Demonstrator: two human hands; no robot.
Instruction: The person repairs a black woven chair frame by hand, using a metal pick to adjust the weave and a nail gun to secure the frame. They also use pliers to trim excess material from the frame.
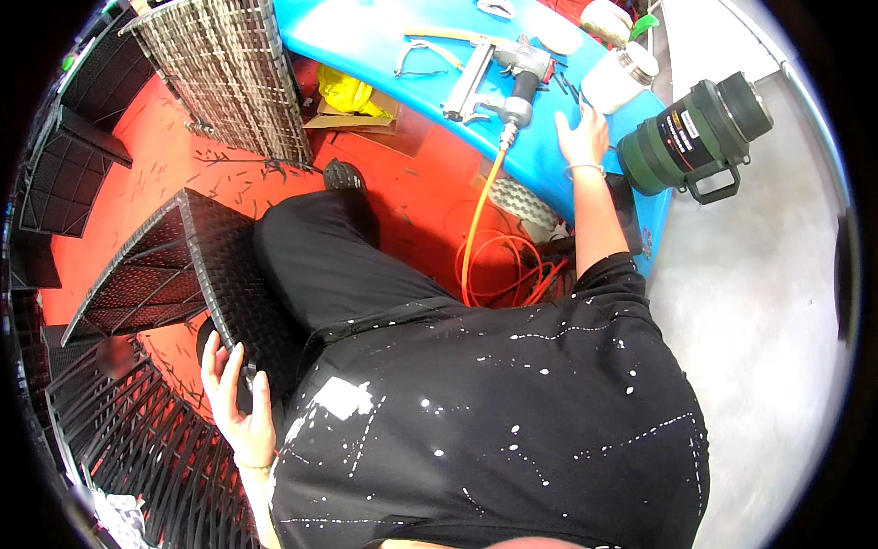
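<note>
My left hand (240,410) is at the lower left beside a black woven wicker piece (240,265). Its fingers curl around a small dark thing, partly hidden between fingers and thumb, whose kind I cannot make out. My right hand (583,139) reaches over the blue table (421,78), fingers stretched out, close to a white jar (619,80) with a metallic lid. To its left lies an air nail gun (523,75) joined to an orange hose (478,220). Pliers (430,57) rest beyond the gun. A large dark green jug (693,133) with a handle stands right of the hand.
Coiled hose (512,265) lies on the red floor (165,183) under the table, with dark scraps scattered about. A grey-brown wicker panel (219,78) stands at the far left. Dark slatted frames (146,448) are at the lower left. A yellow bag (349,91) sits by cardboard.
</note>
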